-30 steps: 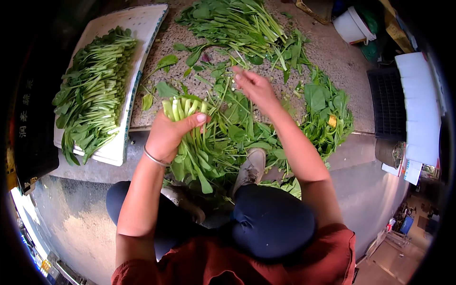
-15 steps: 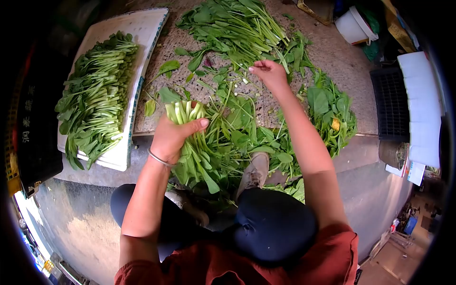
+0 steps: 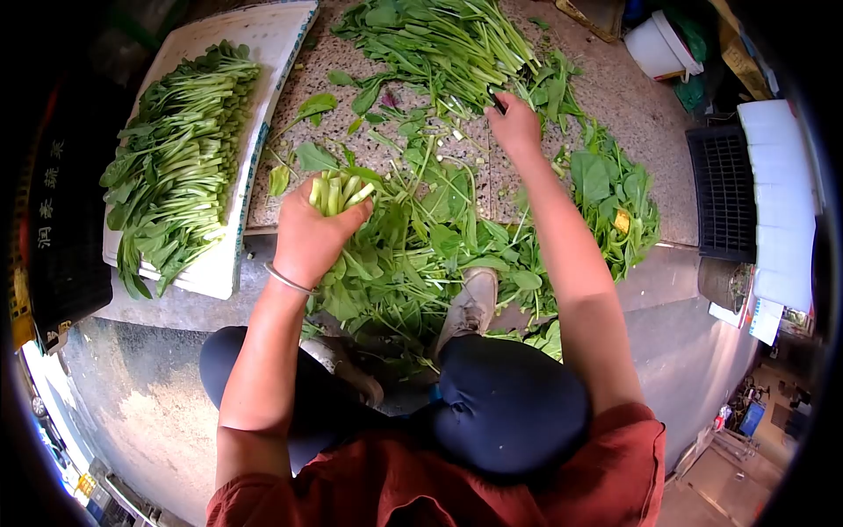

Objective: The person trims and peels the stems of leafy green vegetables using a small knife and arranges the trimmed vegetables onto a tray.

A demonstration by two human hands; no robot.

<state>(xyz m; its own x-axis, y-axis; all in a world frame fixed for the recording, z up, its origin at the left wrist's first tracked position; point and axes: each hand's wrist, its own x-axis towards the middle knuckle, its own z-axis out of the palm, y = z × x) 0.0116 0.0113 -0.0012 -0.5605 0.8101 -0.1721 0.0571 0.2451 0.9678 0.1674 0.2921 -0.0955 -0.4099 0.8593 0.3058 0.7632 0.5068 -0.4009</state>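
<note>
My left hand [image 3: 318, 230] is closed round a bunch of leafy green vegetables [image 3: 338, 191], its pale cut stem ends up and its leaves hanging below. Over the stone surface, my right hand [image 3: 516, 127] is closed on a slim black tool [image 3: 497, 102]; most of it is hidden in the fingers, so its kind does not show. Just beyond that hand lies a big pile of long-stemmed greens [image 3: 439, 44], stems pointing right. Loose leaves and trimmings [image 3: 439, 237] spread between my hands and down over the edge near my shoe [image 3: 471, 303].
A white foam board [image 3: 219, 274] at left bears a neat row of greens [image 3: 189, 149]. More loose leaves [image 3: 606, 189] heap to the right of my arm. Farther right are a white bucket [image 3: 659, 48], a black crate [image 3: 722, 193] and a white foam box [image 3: 777, 202].
My right hand has moved slightly up and right, and a black tool now shows in it. My left hand has shifted a little left with the bunch, its stem ends now tilted right.
</note>
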